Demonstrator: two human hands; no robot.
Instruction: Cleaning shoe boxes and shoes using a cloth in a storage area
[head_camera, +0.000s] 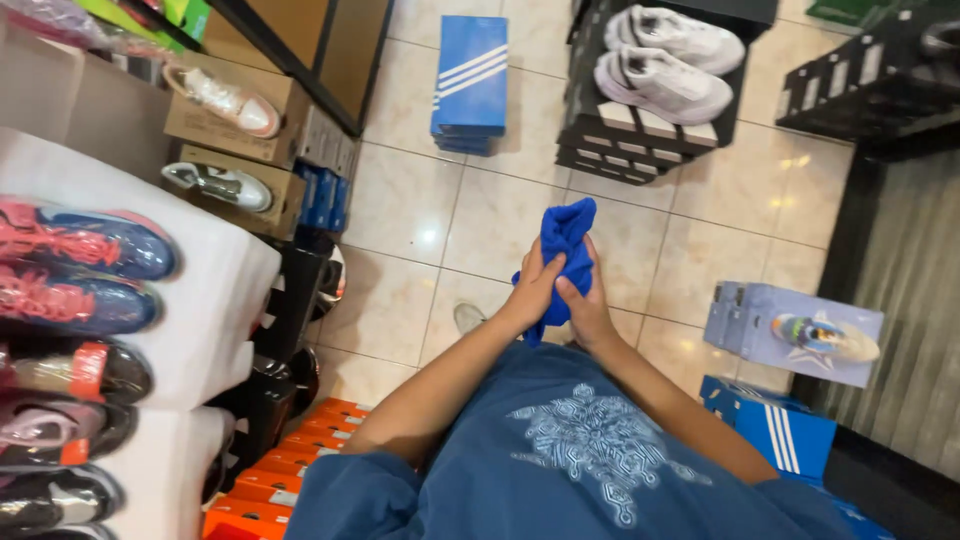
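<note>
You are standing on a pale tiled floor (480, 215) in a shoe shop, looking down past your blue printed T-shirt (590, 450). Along your left, white display shelves (215, 290) carry a row of sports shoes, blue-and-pink ones (85, 245) uppermost; below them sits a stack of orange shoe boxes (290, 470). Ahead on the floor stands a blue striped shoe box (471, 82), and to its right a black crate (650, 125) holds a pair of white trainers (668, 62). More blue boxes (775, 425) lie at the lower right.

Both your hands meet in front of your waist, over open floor, carried by nothing. A bunched blue cloth (566, 245) is clasped between them. Your left hand (532, 290) wraps its left side, fingers closed on it; your right hand (588, 305) grips it from the right. The cloth's long axis runs upward, away from your body, its free end poking out above the fingertips. Both hands are equally near it, touching it.
</note>
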